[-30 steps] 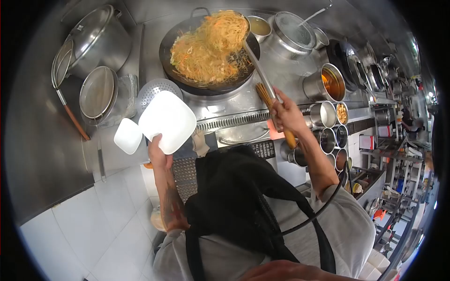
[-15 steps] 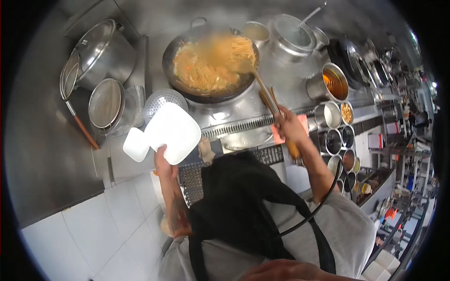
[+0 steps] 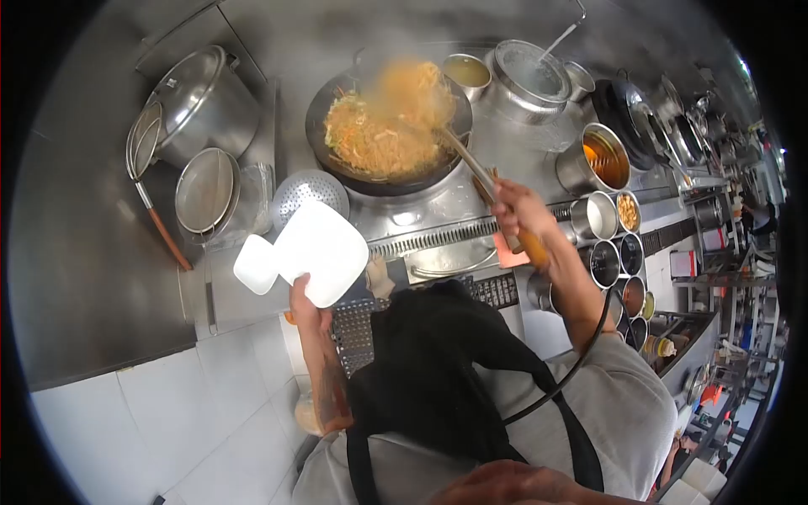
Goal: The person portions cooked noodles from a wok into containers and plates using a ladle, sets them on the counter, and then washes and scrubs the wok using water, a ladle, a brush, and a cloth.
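no readable text, no legible labels, no brands or numbers, no clear signs

The head camera looks forward and steeply down over the black apron [image 3: 421,345], which lies close, at the lower middle of the view; the left hand [image 3: 308,305] and the right hand [image 3: 522,210] come at middle distance, the wok [image 3: 400,185] farther off near the top. Its wide, rounded view curves at the edges, taking in white tiles [image 3: 223,404] at lower left and shelves [image 3: 741,286] at far right

Left grip [image 3: 307,308] holds white dish [image 3: 330,246]; right grip [image 3: 522,210] holds long-handled tool [image 3: 466,155] reaching noodles [image 3: 383,143] in wok [image 3: 379,184].
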The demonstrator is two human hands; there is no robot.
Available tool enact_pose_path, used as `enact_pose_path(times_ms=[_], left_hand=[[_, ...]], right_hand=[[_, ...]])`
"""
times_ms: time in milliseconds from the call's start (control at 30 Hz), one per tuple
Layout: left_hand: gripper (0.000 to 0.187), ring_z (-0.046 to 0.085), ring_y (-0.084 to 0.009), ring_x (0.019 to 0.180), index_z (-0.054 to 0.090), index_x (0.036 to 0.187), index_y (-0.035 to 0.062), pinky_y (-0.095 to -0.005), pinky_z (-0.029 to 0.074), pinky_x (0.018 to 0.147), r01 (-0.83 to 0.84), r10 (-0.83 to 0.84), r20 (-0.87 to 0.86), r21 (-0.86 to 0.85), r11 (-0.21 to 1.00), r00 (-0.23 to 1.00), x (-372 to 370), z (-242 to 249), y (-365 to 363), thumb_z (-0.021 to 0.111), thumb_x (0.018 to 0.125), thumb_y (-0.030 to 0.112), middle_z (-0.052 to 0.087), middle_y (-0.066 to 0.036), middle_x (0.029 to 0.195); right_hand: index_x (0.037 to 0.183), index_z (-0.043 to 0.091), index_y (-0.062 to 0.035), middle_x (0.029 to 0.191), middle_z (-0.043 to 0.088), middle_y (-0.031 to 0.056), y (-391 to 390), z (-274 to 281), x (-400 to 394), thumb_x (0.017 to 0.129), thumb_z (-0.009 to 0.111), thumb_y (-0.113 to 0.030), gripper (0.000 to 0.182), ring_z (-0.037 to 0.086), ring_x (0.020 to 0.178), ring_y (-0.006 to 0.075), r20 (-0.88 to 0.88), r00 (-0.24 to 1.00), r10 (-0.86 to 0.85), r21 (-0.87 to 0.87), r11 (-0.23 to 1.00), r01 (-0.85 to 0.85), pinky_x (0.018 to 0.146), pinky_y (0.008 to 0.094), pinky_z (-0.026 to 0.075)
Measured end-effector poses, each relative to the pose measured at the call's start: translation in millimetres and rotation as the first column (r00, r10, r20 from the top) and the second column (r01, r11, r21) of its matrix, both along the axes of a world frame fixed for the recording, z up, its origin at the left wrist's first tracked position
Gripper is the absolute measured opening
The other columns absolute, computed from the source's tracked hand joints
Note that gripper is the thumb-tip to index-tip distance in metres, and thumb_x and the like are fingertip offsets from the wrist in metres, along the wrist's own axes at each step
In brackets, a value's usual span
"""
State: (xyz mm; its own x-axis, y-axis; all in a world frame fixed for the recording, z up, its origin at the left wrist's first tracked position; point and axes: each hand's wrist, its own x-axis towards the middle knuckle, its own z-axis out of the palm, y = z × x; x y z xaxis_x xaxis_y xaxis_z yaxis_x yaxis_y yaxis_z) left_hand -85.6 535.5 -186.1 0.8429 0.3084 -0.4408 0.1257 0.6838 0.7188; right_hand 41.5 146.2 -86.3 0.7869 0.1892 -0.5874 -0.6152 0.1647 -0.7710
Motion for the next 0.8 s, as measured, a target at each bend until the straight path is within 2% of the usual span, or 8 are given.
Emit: enact_pose_path(times_ms=[133, 233, 367, 433, 500, 667, 733, 800], left_hand=[[0.04, 0.06, -0.0255, 0.105, 0.048, 0.119, -0.0036, -0.0372, 0.049, 0.091, -0.036, 0.038, 0.036, -0.057, 0.998, 0.999, -0.1, -4.0, 2.4, 0.048, 0.087, 0.021, 0.059, -0.014, 0.113], [0.042, 0.059, -0.0274, 0.108, 0.046, 0.122, -0.0041, -0.0379, 0.048, 0.092, -0.065, 0.07, 0.072, -0.068, 0.996, 0.995, 3.2, -9.8, 5.3, 0.047, 0.087, 0.019, 0.058, -0.015, 0.116], [0.049, 0.053, -0.0303, 0.118, 0.04, 0.132, -0.0032, -0.043, 0.044, 0.099, -0.08, 0.088, 0.153, -0.06, 0.995, 0.984, 8.5, 16.8, -4.2, 0.043, 0.088, 0.019, 0.052, -0.017, 0.128], [0.049, 0.052, -0.0304, 0.119, 0.039, 0.132, -0.0027, -0.0438, 0.043, 0.1, -0.079, 0.09, 0.132, -0.091, 0.993, 0.987, 15.2, 10.3, 2.4, 0.042, 0.088, 0.02, 0.051, -0.017, 0.129], [0.05, 0.05, -0.0305, 0.121, 0.038, 0.133, -0.0018, -0.0465, 0.041, 0.102, -0.051, 0.067, 0.119, -0.132, 0.99, 0.991, 32.9, 8.1, 6.9, 0.042, 0.089, 0.022, 0.051, -0.015, 0.13], [0.045, 0.063, -0.0295, 0.1, 0.042, 0.127, -0.0014, -0.0418, 0.054, 0.077, 0.02, -0.048, 0.121, 0.221, 0.975, 0.991, 97.6, 5.3, 19.6, 0.044, 0.094, 0.028, 0.057, -0.018, 0.118], [0.044, 0.064, -0.0285, 0.096, 0.043, 0.125, -0.0019, -0.0395, 0.055, 0.074, 0.016, -0.054, 0.143, 0.255, 0.967, 0.988, 119.2, 11.8, 21.8, 0.045, 0.093, 0.028, 0.059, -0.018, 0.114], [0.04, 0.066, -0.0262, 0.09, 0.049, 0.119, -0.0024, -0.0368, 0.056, 0.069, -0.093, 0.041, 0.117, 0.484, 0.87, 0.992, 143.2, 8.7, 28.1, 0.047, 0.093, 0.028, 0.062, -0.018, 0.105]], right_hand=[[0.131, 0.045, -0.006, 0.067, 0.045, -0.0012, 2.1, 57.8, 16.9, 0.094, 0.048, -0.016, 0.038, 0.036, 0.046, 0.0052, -0.105, 0.993, -0.048, 0.158, 0.985, 0.065, 0.039, 0.0219, 0.03], [0.139, 0.04, -0.0089, 0.067, 0.045, -0.0027, 5.4, 95.0, -0.3, 0.095, 0.049, -0.015, 0.046, 0.037, 0.045, 0.0048, 0.223, 0.961, 0.163, -0.234, 0.966, -0.109, 0.037, 0.0222, 0.031], [0.144, 0.036, -0.0219, 0.067, 0.044, -0.003, 1.1, 48.2, -1.2, 0.097, 0.051, -0.022, 0.05, 0.037, 0.042, 0.0044, 0.383, 0.892, 0.24, -0.405, 0.911, -0.072, 0.037, 0.0213, 0.031], [0.137, 0.042, -0.0152, 0.067, 0.043, -0.0035, 18.6, 50.6, 5.5, 0.095, 0.051, -0.02, 0.043, 0.035, 0.042, 0.0035, 0.264, 0.957, 0.117, -0.326, 0.945, -0.025, 0.036, 0.0198, 0.028], [0.125, 0.047, -0.0077, 0.066, 0.044, -0.0038, 14.8, 57.7, 24.6, 0.093, 0.052, -0.016, 0.033, 0.033, 0.042, 0.002, 0.126, 0.992, 0.027, 0.028, 0.999, -0.031, 0.036, 0.0182, 0.025], [0.111, 0.046, -0.0028, 0.069, 0.044, -0.0011, 6.9, 95.9, 59.2, 0.094, 0.044, -0.011, 0.019, 0.036, 0.043, -0.0003, -0.108, 0.992, 0.059, 0.229, 0.973, -0.033, 0.031, 0.015, 0.03], [0.093, 0.043, -0.0035, 0.073, 0.046, 0.0001, -5.5, 109.3, 63.5, 0.093, 0.044, -0.008, 0.005, 0.042, 0.046, 0.0003, -0.195, 0.957, 0.214, 0.531, 0.844, -0.081, 0.033, 0.0144, 0.037], [0.094, 0.044, -0.0037, 0.073, 0.045, 0.0008, -5.0, 138.2, 49.2, 0.093, 0.044, -0.008, 0.004, 0.042, 0.045, 0.0006, -0.075, 0.978, 0.196, 0.484, 0.864, -0.136, 0.032, 0.0151, 0.038]])
